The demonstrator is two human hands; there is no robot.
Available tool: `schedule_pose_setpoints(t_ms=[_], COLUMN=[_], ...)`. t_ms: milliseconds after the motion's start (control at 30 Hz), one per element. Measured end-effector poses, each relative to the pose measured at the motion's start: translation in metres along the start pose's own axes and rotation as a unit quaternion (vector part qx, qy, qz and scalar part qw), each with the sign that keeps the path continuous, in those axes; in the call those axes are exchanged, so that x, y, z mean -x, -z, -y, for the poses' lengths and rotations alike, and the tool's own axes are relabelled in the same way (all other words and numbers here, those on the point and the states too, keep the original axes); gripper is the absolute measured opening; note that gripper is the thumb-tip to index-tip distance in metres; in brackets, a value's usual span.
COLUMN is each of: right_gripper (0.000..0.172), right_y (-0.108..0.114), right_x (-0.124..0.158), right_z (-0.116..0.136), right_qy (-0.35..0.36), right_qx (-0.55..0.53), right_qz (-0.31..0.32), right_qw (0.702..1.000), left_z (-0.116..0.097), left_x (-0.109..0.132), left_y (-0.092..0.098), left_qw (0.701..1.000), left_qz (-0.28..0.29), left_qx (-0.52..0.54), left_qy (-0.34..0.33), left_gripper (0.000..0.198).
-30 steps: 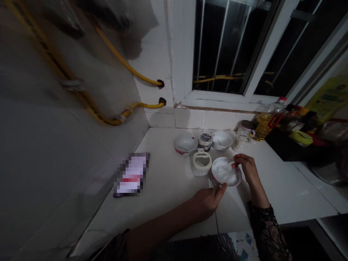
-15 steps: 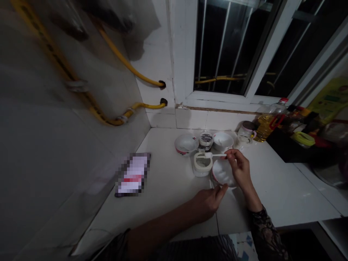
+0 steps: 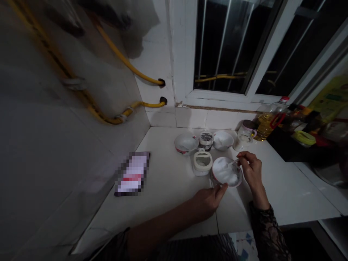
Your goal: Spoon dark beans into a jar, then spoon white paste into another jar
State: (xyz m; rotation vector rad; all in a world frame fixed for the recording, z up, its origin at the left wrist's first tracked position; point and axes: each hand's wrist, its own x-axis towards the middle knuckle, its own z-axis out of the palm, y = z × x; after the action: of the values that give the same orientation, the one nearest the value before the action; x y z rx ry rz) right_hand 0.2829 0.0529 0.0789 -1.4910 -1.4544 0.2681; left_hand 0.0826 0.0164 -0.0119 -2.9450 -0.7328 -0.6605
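Observation:
A bowl (image 3: 239,180) with a red-patterned outside and white contents stands on the white counter. My left hand (image 3: 209,201) grips its near rim, fingers closed. In my right hand (image 3: 251,168) is a small white spoon (image 3: 231,164), pinched by its handle, its head down inside the bowl. Just left of the bowl sits a square white jar (image 3: 202,170) with pale stuff inside. Behind it are a wide bowl (image 3: 181,148), a small clear container (image 3: 206,139) with dark markings, and another white bowl (image 3: 223,146).
A phone (image 3: 133,174) with a blurred screen lies to the left. At the back right stand a glass jar (image 3: 243,141) and an oil bottle (image 3: 265,125) beside a dark box (image 3: 282,146) of bottles. A yellow gas pipe (image 3: 103,117) runs along the left wall.
My right hand has moved right and slightly down, bringing the spoon from over the square jar into the bowl. The left hand stays at the bowl's rim.

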Motion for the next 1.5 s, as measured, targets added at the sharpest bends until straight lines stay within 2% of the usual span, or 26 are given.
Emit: schedule_pose_setpoints(t_ms=[167,300,367,467,567,733,867,1067,1233,1400,1500], right_gripper=[0.018,0.018,0.017,0.016,0.016,0.016,0.016,0.017,0.015,0.015,0.014], right_y=[-0.004,-0.015,-0.017,-0.017,-0.015,-0.014,-0.013,-0.014,-0.019,-0.018,-0.013], right_x=[-0.002,0.001,0.002,0.000,-0.001,-0.003,-0.002,-0.002,0.000,-0.002,-0.005], right_z=[0.000,0.004,0.005,0.004,0.003,0.000,0.001,0.000,-0.001,0.003,0.004], right_qy=[0.029,-0.001,-0.043,-0.107,-0.139,-0.131,-0.107,-0.125,-0.121,-0.170,-0.195], right_qx=[0.089,0.042,0.004,-0.033,-0.063,-0.071,-0.023,-0.053,-0.061,-0.127,-0.159], right_qz=[0.085,0.171,0.185,0.169,0.141,0.133,0.140,0.130,0.168,0.149,0.127], right_qw=[0.992,0.984,0.982,0.979,0.978,0.980,0.984,0.982,0.976,0.966,0.960], left_z=[-0.001,-0.002,-0.002,-0.001,0.000,0.001,0.000,0.001,0.001,0.001,0.001], left_x=[-0.001,-0.002,-0.002,-0.003,-0.002,-0.002,-0.002,-0.002,-0.001,-0.001,-0.001], left_y=[0.002,0.007,0.007,0.003,-0.002,-0.003,-0.002,-0.003,-0.004,-0.004,-0.001], left_qw=[1.000,1.000,1.000,1.000,1.000,1.000,1.000,1.000,0.999,1.000,1.000], left_qz=[0.016,0.026,0.023,0.026,0.027,-0.001,0.014,0.029,0.042,0.012,0.026], left_qx=[-0.005,-0.006,0.000,0.001,-0.005,-0.003,-0.009,-0.003,0.004,-0.002,-0.004], left_qy=[0.004,0.004,0.000,-0.005,-0.001,-0.013,-0.009,-0.002,0.006,-0.010,-0.011], left_gripper=[0.056,0.055,0.057,0.057,0.059,0.061,0.060,0.060,0.060,0.061,0.059])
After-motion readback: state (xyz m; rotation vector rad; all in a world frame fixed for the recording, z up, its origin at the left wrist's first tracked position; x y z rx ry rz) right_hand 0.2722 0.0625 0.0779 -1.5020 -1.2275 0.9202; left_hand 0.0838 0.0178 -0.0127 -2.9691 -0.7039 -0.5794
